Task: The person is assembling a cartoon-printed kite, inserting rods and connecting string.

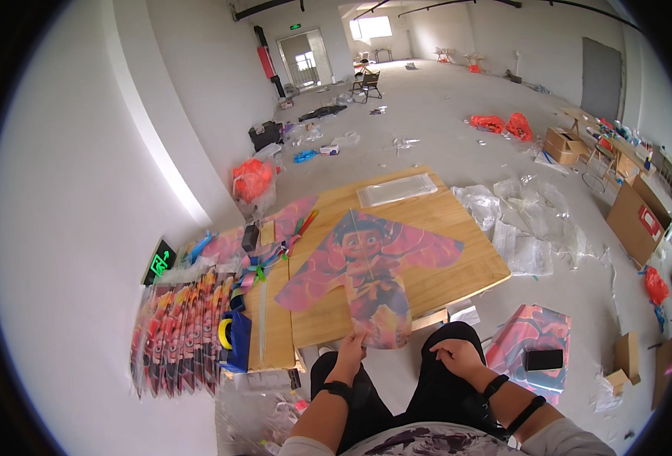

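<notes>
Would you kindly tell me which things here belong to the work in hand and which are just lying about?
In hand:
- kite, tail end pinched by the left hand
- table under it

Lying about:
- right hand, resting on the knee
- stack of kites
- plastic sleeve
- cardboard boxes
- phone

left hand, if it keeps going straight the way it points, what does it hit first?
The left hand points away from the body and already pinches the kite at its lower tip; going on, it would likely slide over the kite on the wooden table.
</notes>
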Action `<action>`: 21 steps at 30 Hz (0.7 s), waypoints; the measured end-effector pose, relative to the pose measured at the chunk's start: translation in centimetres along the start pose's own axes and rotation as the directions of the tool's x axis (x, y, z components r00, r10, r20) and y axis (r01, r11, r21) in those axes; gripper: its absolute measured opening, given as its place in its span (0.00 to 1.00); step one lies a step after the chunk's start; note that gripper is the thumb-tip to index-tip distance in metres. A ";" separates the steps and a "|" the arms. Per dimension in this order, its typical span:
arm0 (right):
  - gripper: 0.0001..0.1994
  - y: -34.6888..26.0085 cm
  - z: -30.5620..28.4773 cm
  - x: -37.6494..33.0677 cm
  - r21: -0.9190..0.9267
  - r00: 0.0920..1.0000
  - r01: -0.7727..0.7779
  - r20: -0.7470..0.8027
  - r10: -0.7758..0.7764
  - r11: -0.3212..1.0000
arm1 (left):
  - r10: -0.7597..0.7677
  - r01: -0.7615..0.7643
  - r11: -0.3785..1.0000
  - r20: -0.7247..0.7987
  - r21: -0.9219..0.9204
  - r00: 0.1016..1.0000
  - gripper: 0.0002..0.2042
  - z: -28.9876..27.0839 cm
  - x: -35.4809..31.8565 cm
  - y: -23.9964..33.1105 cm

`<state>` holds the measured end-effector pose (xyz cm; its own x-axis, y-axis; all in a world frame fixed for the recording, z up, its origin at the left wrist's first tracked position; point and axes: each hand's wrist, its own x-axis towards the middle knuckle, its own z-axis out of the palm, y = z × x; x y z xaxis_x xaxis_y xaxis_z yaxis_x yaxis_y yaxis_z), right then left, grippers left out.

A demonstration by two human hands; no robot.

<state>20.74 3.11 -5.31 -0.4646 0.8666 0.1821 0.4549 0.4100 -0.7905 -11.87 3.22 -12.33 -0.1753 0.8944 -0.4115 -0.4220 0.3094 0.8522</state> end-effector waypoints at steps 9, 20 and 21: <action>0.10 0.5 -0.2 -0.1 0.009 1.000 -0.010 -0.017 0.010 1.000 | 0.429 -0.437 0.846 -0.095 -0.307 0.898 0.17 5.1 1.4 10.7; 0.10 0.7 0.8 0.5 -0.075 0.995 0.096 -0.023 -0.098 0.993 | 0.584 -0.451 0.711 0.095 -0.539 0.806 0.14 9.2 2.5 24.0; 0.09 0.7 1.0 0.6 -0.047 0.998 0.063 -0.011 -0.064 0.997 | 0.582 -0.448 0.713 0.100 -0.539 0.807 0.14 9.0 3.1 24.6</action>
<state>20.07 3.61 -6.32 -0.4845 0.8416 0.2385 0.4601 0.4771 -0.7488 -14.80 16.54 10.28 -0.2985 0.9340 0.1962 -0.7022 -0.3541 0.6177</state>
